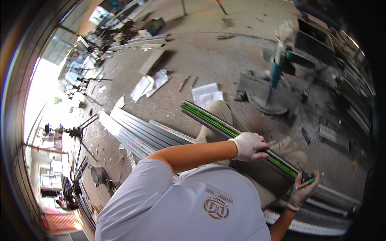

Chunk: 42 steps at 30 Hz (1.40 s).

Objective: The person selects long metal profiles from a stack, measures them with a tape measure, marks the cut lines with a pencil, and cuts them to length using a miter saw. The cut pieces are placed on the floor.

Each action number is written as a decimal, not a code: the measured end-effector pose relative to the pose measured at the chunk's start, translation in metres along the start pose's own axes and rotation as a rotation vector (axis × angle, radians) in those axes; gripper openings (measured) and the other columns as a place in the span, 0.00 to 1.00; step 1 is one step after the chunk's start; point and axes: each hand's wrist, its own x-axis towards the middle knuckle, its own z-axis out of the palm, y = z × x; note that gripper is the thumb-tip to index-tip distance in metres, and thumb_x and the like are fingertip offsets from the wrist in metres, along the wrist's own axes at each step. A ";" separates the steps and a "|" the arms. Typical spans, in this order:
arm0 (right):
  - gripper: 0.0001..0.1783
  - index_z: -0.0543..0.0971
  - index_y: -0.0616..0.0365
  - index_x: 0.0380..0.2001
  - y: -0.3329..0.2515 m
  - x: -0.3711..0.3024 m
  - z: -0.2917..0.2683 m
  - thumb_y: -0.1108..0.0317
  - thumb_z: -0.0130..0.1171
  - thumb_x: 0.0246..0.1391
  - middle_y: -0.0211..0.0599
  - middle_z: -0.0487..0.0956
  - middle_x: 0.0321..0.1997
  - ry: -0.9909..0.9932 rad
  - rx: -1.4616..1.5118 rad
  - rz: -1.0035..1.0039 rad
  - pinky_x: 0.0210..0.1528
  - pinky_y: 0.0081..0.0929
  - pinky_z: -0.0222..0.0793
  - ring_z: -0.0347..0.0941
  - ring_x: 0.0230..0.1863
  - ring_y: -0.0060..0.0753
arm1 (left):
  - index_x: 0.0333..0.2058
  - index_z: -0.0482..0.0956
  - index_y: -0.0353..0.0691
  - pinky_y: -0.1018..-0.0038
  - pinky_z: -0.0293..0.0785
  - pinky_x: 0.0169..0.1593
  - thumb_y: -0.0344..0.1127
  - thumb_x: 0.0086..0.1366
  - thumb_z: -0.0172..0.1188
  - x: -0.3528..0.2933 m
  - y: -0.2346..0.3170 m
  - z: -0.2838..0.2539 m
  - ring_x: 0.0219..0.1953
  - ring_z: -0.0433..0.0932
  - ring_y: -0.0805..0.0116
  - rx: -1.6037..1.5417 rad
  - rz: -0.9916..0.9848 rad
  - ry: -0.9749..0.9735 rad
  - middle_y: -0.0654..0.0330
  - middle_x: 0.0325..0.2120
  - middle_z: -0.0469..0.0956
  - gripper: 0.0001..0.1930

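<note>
A long dark metal profile (225, 126) with bright green film along its channel lies slantwise across my lap. My left hand (247, 146), in a white glove, is closed over its middle, with the fingers bent round the upper edge. My right hand (302, 193), also gloved, is at the profile's near right end. Between its fingers is a slim green and orange marking pen (306, 183). A small dark piece (309, 176) sits beside the pen at the profile's end; I cannot make out what it is.
A mitre saw (275, 80) stands on the floor at the right. Several profiles (136, 128) lie at my left, and more (317, 225) lie at my right. Paper sheets (207, 94) and a red marker (183, 83) lie ahead. Tripods (76, 131) stand at the left.
</note>
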 end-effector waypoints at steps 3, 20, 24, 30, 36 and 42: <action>0.37 0.69 0.61 0.64 0.002 -0.002 -0.001 0.70 0.74 0.53 0.47 0.76 0.58 0.012 -0.035 0.007 0.66 0.42 0.66 0.73 0.60 0.51 | 0.57 0.78 0.41 0.53 0.75 0.55 0.60 0.72 0.53 -0.006 -0.007 -0.003 0.50 0.79 0.44 0.012 -0.073 -0.012 0.46 0.47 0.79 0.29; 0.33 0.75 0.65 0.58 -0.048 0.011 -0.025 0.63 0.75 0.52 0.44 0.80 0.46 0.171 0.050 -0.258 0.46 0.34 0.80 0.79 0.41 0.42 | 0.56 0.81 0.47 0.54 0.73 0.60 0.61 0.75 0.44 -0.024 -0.016 -0.026 0.54 0.78 0.46 -0.053 -0.222 -0.117 0.49 0.48 0.80 0.29; 0.32 0.68 0.65 0.64 0.022 -0.005 -0.020 0.66 0.67 0.62 0.47 0.75 0.52 0.153 -0.018 -0.192 0.57 0.40 0.72 0.75 0.52 0.47 | 0.56 0.81 0.49 0.57 0.74 0.58 0.64 0.58 0.67 -0.016 -0.037 -0.025 0.52 0.78 0.47 0.120 -0.056 -0.007 0.50 0.45 0.80 0.33; 0.31 0.69 0.57 0.63 0.018 -0.005 -0.002 0.63 0.68 0.60 0.32 0.75 0.53 0.246 0.425 0.316 0.62 0.32 0.66 0.71 0.54 0.32 | 0.59 0.75 0.47 0.56 0.76 0.53 0.43 0.40 0.80 -0.030 -0.047 -0.021 0.47 0.79 0.47 0.300 -0.104 -0.019 0.51 0.42 0.78 0.42; 0.28 0.72 0.52 0.59 0.025 -0.002 0.028 0.68 0.70 0.57 0.28 0.77 0.48 0.363 0.978 0.815 0.56 0.29 0.71 0.73 0.49 0.27 | 0.58 0.75 0.51 0.57 0.71 0.60 0.41 0.37 0.79 -0.022 -0.103 -0.002 0.52 0.76 0.47 0.511 -0.136 0.094 0.51 0.44 0.77 0.43; 0.28 0.71 0.51 0.59 0.028 0.008 0.119 0.69 0.70 0.58 0.27 0.73 0.48 0.122 0.698 0.664 0.52 0.23 0.72 0.70 0.47 0.24 | 0.55 0.77 0.52 0.55 0.69 0.62 0.36 0.42 0.73 -0.036 -0.123 -0.062 0.48 0.76 0.47 0.466 -0.183 0.285 0.52 0.43 0.78 0.36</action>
